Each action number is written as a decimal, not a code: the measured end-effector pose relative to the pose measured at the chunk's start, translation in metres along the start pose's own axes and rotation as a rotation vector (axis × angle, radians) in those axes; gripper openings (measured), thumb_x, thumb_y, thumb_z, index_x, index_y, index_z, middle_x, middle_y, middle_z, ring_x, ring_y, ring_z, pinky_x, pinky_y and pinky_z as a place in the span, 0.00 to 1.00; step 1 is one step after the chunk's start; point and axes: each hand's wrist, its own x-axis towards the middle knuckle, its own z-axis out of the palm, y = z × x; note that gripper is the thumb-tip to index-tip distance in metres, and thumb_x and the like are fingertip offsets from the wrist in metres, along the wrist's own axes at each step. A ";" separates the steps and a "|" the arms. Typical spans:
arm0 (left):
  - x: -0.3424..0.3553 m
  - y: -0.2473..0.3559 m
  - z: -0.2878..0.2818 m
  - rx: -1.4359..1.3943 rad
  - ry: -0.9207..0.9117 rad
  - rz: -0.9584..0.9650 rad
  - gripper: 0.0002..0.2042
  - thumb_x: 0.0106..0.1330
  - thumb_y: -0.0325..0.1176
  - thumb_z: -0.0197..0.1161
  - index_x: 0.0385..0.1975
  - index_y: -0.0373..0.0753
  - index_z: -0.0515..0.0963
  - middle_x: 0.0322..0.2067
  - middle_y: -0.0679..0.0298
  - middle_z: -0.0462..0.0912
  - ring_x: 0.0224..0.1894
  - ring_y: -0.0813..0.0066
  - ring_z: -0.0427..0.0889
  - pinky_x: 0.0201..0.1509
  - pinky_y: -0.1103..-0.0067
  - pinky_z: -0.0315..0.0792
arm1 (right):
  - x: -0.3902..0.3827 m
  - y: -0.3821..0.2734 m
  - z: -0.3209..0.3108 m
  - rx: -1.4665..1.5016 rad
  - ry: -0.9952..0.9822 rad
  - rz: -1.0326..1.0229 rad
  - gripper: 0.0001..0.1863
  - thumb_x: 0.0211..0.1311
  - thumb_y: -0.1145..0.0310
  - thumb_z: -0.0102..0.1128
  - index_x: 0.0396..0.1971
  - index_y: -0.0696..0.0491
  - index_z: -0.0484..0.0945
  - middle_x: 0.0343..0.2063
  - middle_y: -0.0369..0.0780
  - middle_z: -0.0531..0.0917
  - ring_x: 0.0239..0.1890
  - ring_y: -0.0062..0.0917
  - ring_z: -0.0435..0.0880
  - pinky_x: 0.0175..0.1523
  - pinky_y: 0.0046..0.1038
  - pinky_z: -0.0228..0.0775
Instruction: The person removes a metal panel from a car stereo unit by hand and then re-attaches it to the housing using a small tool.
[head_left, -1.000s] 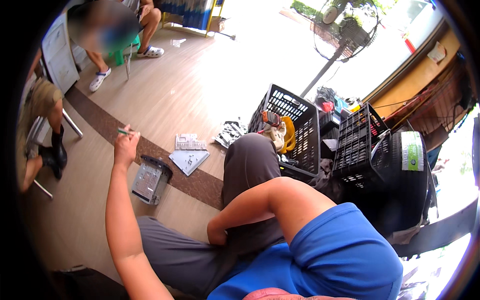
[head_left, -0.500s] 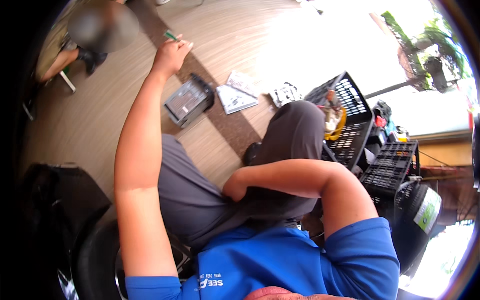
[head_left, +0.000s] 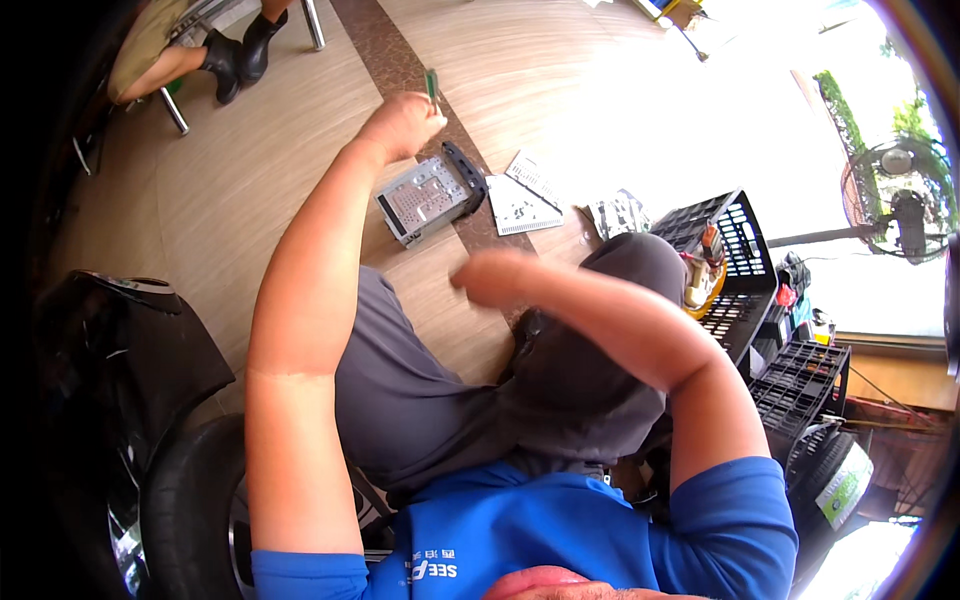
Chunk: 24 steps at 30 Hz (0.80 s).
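Observation:
My left hand (head_left: 403, 126) is raised over the floor with its fingers closed around a slim green stick-like piece (head_left: 432, 88), which sticks up past the fingers; its exact kind is too small to make out. Just below that hand lies a silver metal-cased device (head_left: 425, 200) with a black front panel on its right side. My right hand (head_left: 497, 279) hangs over my lap, nearer to me than the device. Motion smears its fingers, so its grip is unclear.
Flat pale metal plates (head_left: 523, 208) and another metal part (head_left: 617, 214) lie to the right of the device. Black plastic crates (head_left: 741, 240) with assorted items stand at my right. A black tyre (head_left: 190, 500) is at lower left. Another person's boots (head_left: 223, 66) show at upper left.
My right hand has risen from my lap and moved forward. My left hand, still on the green piece, appears lower and further right, while the whole view has shifted.

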 end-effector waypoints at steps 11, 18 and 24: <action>0.001 0.002 0.034 -0.040 -0.382 -0.143 0.08 0.61 0.30 0.60 0.36 0.33 0.79 0.31 0.52 0.83 0.34 0.60 0.82 0.41 0.69 0.74 | 0.023 0.078 -0.105 0.451 0.875 0.202 0.25 0.60 0.51 0.61 0.34 0.64 0.76 0.29 0.55 0.82 0.37 0.45 0.84 0.42 0.40 0.75; 0.002 -0.027 0.055 -0.109 -0.435 -0.136 0.08 0.62 0.35 0.61 0.29 0.36 0.81 0.31 0.52 0.84 0.38 0.56 0.83 0.43 0.69 0.75 | 0.047 0.084 -0.101 0.428 1.000 0.079 0.15 0.59 0.61 0.61 0.31 0.60 0.78 0.27 0.51 0.82 0.33 0.43 0.83 0.39 0.39 0.75; -0.014 -0.066 0.094 0.055 -0.317 -0.018 0.08 0.60 0.32 0.61 0.36 0.41 0.83 0.37 0.54 0.83 0.42 0.55 0.81 0.48 0.66 0.75 | -0.002 0.077 -0.128 0.381 1.097 0.077 0.11 0.60 0.67 0.58 0.33 0.61 0.77 0.28 0.50 0.82 0.32 0.42 0.83 0.39 0.38 0.74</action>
